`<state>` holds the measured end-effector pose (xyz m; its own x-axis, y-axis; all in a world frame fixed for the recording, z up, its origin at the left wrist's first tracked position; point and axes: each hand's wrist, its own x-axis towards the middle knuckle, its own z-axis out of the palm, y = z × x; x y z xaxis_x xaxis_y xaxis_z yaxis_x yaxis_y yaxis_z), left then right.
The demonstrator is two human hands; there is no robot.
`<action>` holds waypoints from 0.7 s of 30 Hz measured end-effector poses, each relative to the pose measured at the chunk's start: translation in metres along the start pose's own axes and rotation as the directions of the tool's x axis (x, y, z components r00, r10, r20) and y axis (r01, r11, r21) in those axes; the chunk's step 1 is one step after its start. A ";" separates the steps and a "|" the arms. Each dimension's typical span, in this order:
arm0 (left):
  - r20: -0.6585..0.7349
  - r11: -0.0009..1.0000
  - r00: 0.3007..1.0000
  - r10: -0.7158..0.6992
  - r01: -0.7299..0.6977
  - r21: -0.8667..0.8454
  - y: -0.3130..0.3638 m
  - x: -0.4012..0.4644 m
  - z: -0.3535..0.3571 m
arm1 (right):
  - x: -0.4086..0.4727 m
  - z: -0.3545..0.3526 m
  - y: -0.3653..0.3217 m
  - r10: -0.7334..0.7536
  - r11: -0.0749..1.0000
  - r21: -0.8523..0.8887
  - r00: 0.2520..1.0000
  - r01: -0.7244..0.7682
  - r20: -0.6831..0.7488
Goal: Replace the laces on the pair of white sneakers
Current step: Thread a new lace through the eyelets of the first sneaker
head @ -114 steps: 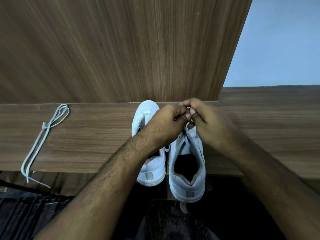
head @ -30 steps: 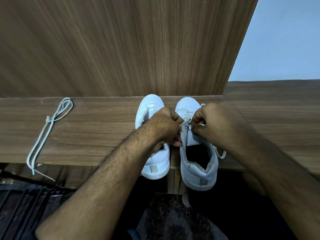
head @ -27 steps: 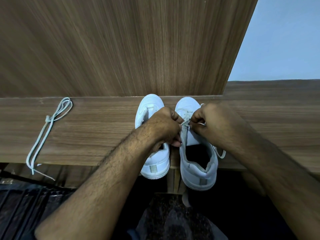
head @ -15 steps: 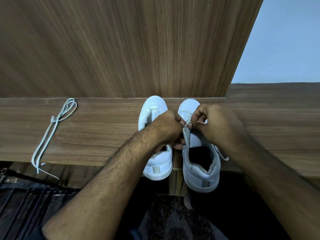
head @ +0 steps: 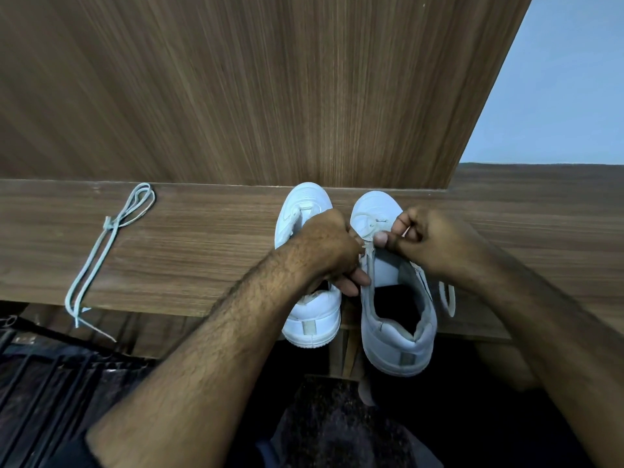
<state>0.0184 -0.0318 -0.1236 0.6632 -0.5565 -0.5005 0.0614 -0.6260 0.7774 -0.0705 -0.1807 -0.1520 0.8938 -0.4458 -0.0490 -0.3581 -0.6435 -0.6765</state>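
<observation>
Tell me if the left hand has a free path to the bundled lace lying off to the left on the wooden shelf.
Probably yes. The bundled lace lies alone on the wooden shelf, with nothing between it and the left hand. But that hand is busy gripping the right sneaker and would have to let go first.

Two white sneakers [head: 395, 319] side by side, spare lace [head: 101, 255] left

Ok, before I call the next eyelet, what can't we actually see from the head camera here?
- Eyelets of the right sneaker: covered by both hands, left hand and right hand.
- Lace path: only a loop shows beside the shoe; the rest is hidden under the right hand.
- Left sneaker: its middle is hidden by the left hand, so its lacing cannot be told.
- Spare lace: too thin to judge its tips.
</observation>
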 end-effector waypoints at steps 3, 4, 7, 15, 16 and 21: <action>-0.138 0.992 0.989 0.047 -0.063 -0.110 0.003 -0.004 -0.011 | 0.001 -0.006 0.007 -0.004 1.000 -0.031 1.000 0.004 -0.015; -0.222 0.970 0.972 0.077 -0.125 -0.210 0.004 -0.004 -0.016 | 0.002 -0.007 0.010 -0.016 0.999 -0.029 1.000 0.016 -0.027; -0.449 0.770 0.886 0.116 -0.366 -0.523 0.008 -0.002 -0.034 | 0.007 -0.010 0.016 -0.030 0.999 0.020 0.997 0.031 -0.070; -0.229 0.979 0.952 0.202 -0.193 0.065 0.005 -0.010 -0.025 | 0.000 -0.010 0.005 -0.113 0.992 -0.069 0.985 0.105 -0.127; -0.127 0.928 0.971 0.203 -0.150 0.340 0.002 -0.012 -0.021 | 0.001 -0.009 0.004 -0.126 0.992 -0.034 0.986 0.123 -0.105; -0.025 0.831 0.955 0.297 -0.245 0.499 -0.003 -0.012 -0.014 | 0.004 -0.003 0.002 -0.174 0.981 0.076 0.983 0.179 -0.059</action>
<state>0.0205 -0.0160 -0.1148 0.6696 -0.7035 -0.2379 -0.4839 -0.6563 0.5788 -0.0689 -0.1859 -0.1514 0.9251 -0.3625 0.1130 -0.1711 -0.6636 -0.7283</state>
